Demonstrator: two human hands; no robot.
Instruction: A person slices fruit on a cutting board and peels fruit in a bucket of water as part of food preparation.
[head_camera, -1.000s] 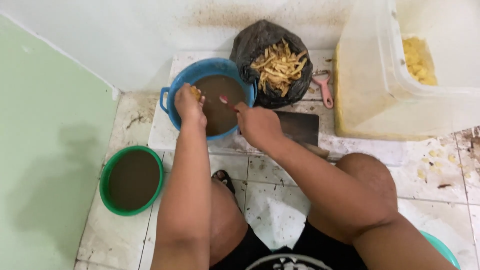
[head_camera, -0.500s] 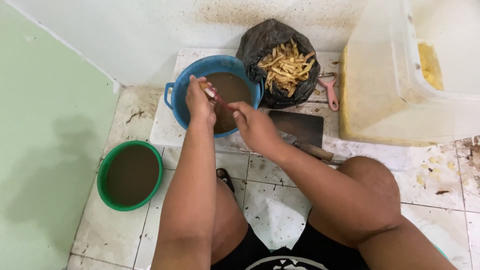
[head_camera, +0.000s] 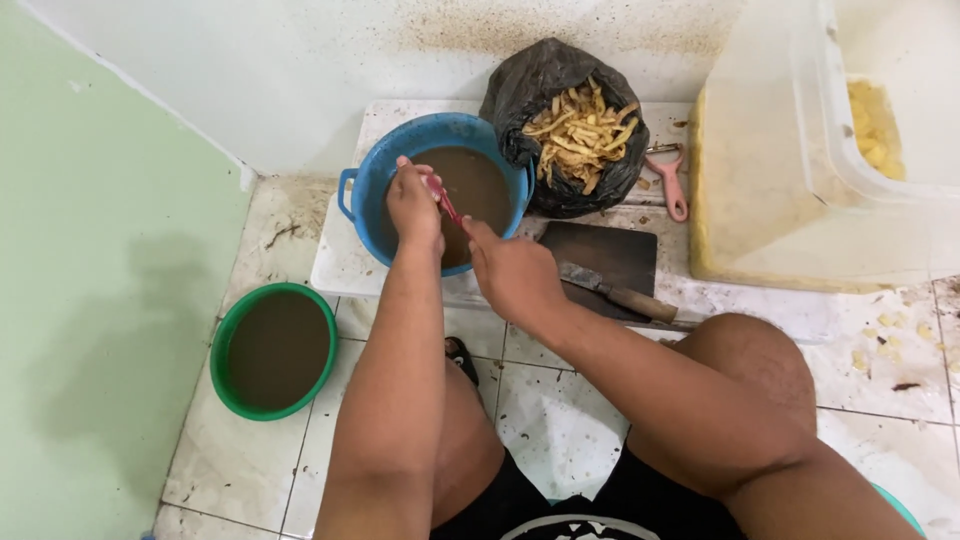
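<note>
My left hand (head_camera: 415, 205) hovers over a blue basin (head_camera: 372, 190) of brown water, its fingers curled around a small piece that the hand hides. My right hand (head_camera: 512, 272) is just to its right at the basin's near rim. It pinches a thin red tool (head_camera: 446, 206) whose tip reaches up against the left hand's fingers. Both forearms stretch forward from my bent knees.
A black bag (head_camera: 540, 80) full of pale peelings leans behind the basin, with a pink peeler (head_camera: 674, 186) beside it. A dark cutting board (head_camera: 612, 252) carries a knife (head_camera: 618, 295). A green basin (head_camera: 232, 330) of brown water stands on the tiled floor at left. A big translucent tub (head_camera: 760, 170) stands at right.
My right hand has closed in on the left hand over the blue basin, bringing the red tool against it. The yellowish piece seen in the left hand is now covered.
</note>
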